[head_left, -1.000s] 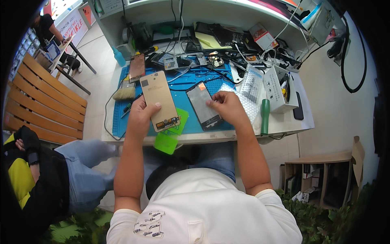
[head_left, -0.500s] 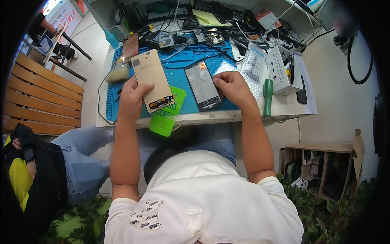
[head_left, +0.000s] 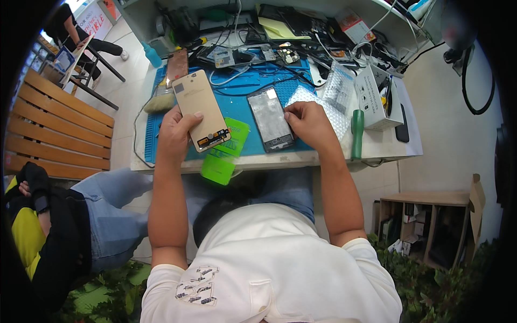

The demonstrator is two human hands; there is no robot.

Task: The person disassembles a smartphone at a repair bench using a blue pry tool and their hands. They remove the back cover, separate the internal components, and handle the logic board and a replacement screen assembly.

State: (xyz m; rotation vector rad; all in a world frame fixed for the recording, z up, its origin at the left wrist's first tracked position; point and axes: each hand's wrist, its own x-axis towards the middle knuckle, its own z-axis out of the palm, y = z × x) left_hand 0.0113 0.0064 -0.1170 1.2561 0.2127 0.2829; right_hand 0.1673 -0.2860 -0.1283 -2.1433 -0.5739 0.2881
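My left hand (head_left: 175, 129) grips a phone display panel (head_left: 200, 105), its gold back facing up and its thumb side pressed flat on the surface. A black connector strip with small parts runs along the panel's lower end. The panel is raised over the blue mat (head_left: 238, 102). To its right a grey phone frame (head_left: 269, 116) lies on the mat, tilted slightly. My right hand (head_left: 309, 125) pinches at the frame's right edge with thumb and index finger. Whatever small thing may be between those fingertips is hidden. Bright green packets (head_left: 218, 168) lie under the panel's lower end and over the table edge.
Phone parts and cables crowd the back. A brush (head_left: 160, 102) and copper-coloured plate (head_left: 176, 64) lie left. Bubble wrap (head_left: 339, 83), a green handle (head_left: 357, 134) and a white box (head_left: 375, 97) of tools are right. A person (head_left: 46, 215) sits on my left.
The view has shifted slightly. An orange patch at the top of the phone frame no longer shows. Both hands keep nearly the same places. In the background, a person by the small table has moved.
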